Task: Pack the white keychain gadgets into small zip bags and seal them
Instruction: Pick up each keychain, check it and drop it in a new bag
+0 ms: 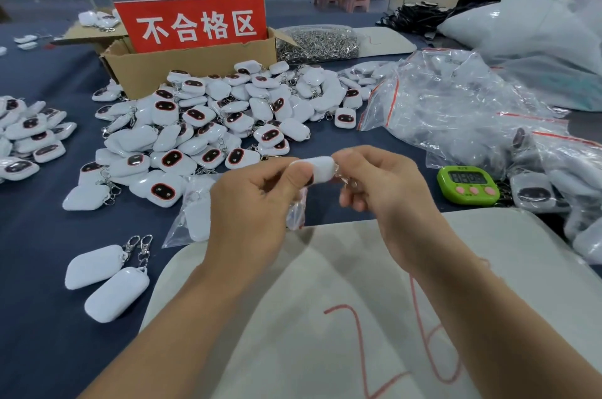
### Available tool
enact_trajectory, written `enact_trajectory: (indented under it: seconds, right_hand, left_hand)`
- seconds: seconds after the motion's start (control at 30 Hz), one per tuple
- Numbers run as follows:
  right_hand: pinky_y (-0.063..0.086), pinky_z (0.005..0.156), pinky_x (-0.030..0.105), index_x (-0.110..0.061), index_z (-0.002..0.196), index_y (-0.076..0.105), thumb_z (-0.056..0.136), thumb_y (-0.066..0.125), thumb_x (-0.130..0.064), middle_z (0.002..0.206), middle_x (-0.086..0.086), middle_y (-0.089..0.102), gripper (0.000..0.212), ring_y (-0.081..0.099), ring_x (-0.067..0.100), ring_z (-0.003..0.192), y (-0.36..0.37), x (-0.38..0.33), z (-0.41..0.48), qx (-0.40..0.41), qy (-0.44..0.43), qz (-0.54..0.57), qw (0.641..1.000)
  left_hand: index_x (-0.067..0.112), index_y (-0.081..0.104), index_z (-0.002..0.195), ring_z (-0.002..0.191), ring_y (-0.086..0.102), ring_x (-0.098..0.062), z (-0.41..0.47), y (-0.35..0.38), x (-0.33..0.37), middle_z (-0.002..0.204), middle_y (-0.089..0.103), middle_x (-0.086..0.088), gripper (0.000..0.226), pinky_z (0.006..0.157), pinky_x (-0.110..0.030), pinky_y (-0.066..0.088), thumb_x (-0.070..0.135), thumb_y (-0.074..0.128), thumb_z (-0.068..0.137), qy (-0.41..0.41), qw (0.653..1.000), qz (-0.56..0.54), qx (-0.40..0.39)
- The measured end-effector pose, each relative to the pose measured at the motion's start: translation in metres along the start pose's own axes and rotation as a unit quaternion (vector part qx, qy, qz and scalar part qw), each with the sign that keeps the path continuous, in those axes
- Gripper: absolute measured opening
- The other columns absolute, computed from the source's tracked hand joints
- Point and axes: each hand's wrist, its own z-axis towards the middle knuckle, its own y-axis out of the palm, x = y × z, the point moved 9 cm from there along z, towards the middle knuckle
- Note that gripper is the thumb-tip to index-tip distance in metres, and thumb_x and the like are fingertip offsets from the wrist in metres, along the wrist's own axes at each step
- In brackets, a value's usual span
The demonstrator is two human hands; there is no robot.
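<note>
Both hands hold one white keychain gadget (322,169) above the table's near middle. My left hand (257,203) pinches its left end, and a small clear zip bag (297,214) hangs below those fingers. My right hand (384,183) grips the right end, where the metal clasp (346,179) dangles. A large heap of loose white gadgets (215,128) lies just beyond. Another bagged gadget (193,216) rests left of my left hand. Two loose gadgets (107,278) lie at the near left.
A cardboard box (195,66) with a red sign stands behind the heap. Clear zip bags (456,112) pile up on the right, next to a green timer (468,185). A white sack (358,317) with red writing lies under my forearms. A bag of metal clasps (317,43) sits at the back.
</note>
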Motion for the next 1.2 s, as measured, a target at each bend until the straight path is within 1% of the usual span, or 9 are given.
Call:
enact_trajectory:
  seconds: [0.13, 0.33, 0.5, 0.6, 0.7, 0.8, 0.97, 1.07, 1.2]
  right_hand:
    - [0.043, 0.062, 0.025, -0.012, 0.094, 0.078, 0.082, 0.072, -0.027, 0.075, 0.005, 0.072, 0.020, 0.057, 0.019, 0.067, 0.013, -0.006, -0.006, -0.086, -0.030, -0.002, 0.996]
    - [0.042, 0.056, 0.022, -0.010, 0.080, 0.074, 0.093, 0.070, -0.007, 0.072, 0.009, 0.073, 0.014, 0.054, 0.015, 0.058, 0.006, -0.006, -0.005, -0.041, -0.034, -0.013, 0.998]
    - [0.041, 0.056, 0.022, -0.016, 0.066, 0.070, 0.090, 0.072, -0.010, 0.065, 0.005, 0.070, 0.025, 0.051, 0.015, 0.055, -0.020, 0.001, 0.003, 0.063, -0.018, 0.011, 0.998]
    - [0.042, 0.063, 0.029, -0.019, 0.064, 0.072, 0.081, 0.075, -0.020, 0.061, -0.001, 0.070, 0.017, 0.052, 0.013, 0.059, -0.028, 0.007, 0.006, 0.101, -0.009, -0.063, 0.993]
    - [0.041, 0.054, 0.020, -0.029, 0.070, 0.074, 0.075, 0.073, -0.025, 0.060, -0.006, 0.071, 0.006, 0.053, 0.006, 0.054, -0.021, 0.010, 0.004, 0.098, -0.014, -0.154, 0.983]
    - [0.037, 0.046, 0.012, -0.036, 0.071, 0.075, 0.072, 0.073, -0.031, 0.060, -0.009, 0.071, 0.005, 0.053, 0.001, 0.053, -0.016, 0.011, 0.003, 0.082, -0.019, -0.189, 0.978]
    - [0.047, 0.060, 0.025, -0.040, 0.078, 0.081, 0.073, 0.076, -0.036, 0.063, -0.006, 0.068, 0.008, 0.055, 0.006, 0.060, -0.005, 0.012, 0.003, 0.034, -0.027, -0.189, 0.981]
    - [0.058, 0.084, 0.044, -0.032, 0.086, 0.083, 0.071, 0.074, -0.039, 0.080, -0.004, 0.077, 0.019, 0.070, 0.018, 0.079, -0.004, 0.014, 0.003, 0.053, -0.014, -0.114, 0.992]
    - [0.052, 0.104, 0.038, -0.026, 0.080, 0.083, 0.082, 0.081, -0.029, 0.109, -0.018, 0.076, 0.004, 0.069, 0.002, 0.107, -0.005, 0.016, 0.009, 0.083, -0.010, -0.072, 0.994]
  left_hand:
    - [0.038, 0.078, 0.076, 0.053, 0.070, -0.016, 0.001, 0.000, -0.008, 0.063, 0.072, 0.003, 0.025, 0.052, -0.023, 0.052, 0.055, 0.064, 0.087, -0.057, 0.997, -0.050, -0.002]
    - [0.022, 0.074, 0.071, 0.045, 0.063, -0.016, -0.003, 0.004, -0.009, 0.062, 0.070, -0.003, 0.041, 0.047, -0.020, 0.044, 0.043, 0.057, 0.103, -0.065, 0.995, -0.072, -0.012]
    - [0.040, 0.073, 0.086, 0.056, 0.048, -0.009, -0.008, -0.017, 0.007, 0.057, 0.058, 0.013, 0.031, 0.054, -0.025, 0.035, 0.056, 0.049, 0.097, 0.019, 0.983, 0.166, 0.080]
    - [0.039, 0.063, 0.079, 0.068, 0.054, -0.015, -0.011, 0.000, 0.003, 0.061, 0.060, 0.015, 0.045, 0.059, -0.032, 0.031, 0.077, 0.037, 0.083, -0.029, 0.920, 0.390, 0.005]
    - [0.034, 0.061, 0.082, 0.081, 0.061, -0.023, -0.012, 0.010, -0.007, 0.074, 0.068, 0.009, 0.041, 0.067, -0.034, 0.029, 0.072, 0.047, 0.081, -0.074, 0.885, 0.456, -0.048]
    - [0.029, 0.063, 0.081, 0.080, 0.063, -0.024, -0.009, 0.009, -0.007, 0.075, 0.070, 0.005, 0.025, 0.067, -0.032, 0.033, 0.052, 0.057, 0.087, -0.071, 0.897, 0.434, -0.046]
    - [0.022, 0.054, 0.068, 0.058, 0.052, -0.017, -0.013, 0.009, -0.001, 0.054, 0.052, 0.007, 0.027, 0.055, -0.032, 0.034, 0.038, 0.060, 0.089, -0.033, 0.941, 0.337, -0.029]
    - [0.023, 0.051, 0.068, 0.052, 0.044, -0.016, -0.015, 0.008, 0.009, 0.049, 0.044, 0.009, 0.026, 0.052, -0.029, 0.030, 0.035, 0.059, 0.090, 0.016, 0.952, 0.305, -0.006]
    - [0.026, 0.050, 0.070, 0.050, 0.042, -0.016, -0.016, 0.004, 0.012, 0.049, 0.044, 0.009, 0.023, 0.051, -0.027, 0.030, 0.032, 0.059, 0.090, 0.033, 0.957, 0.288, 0.013]
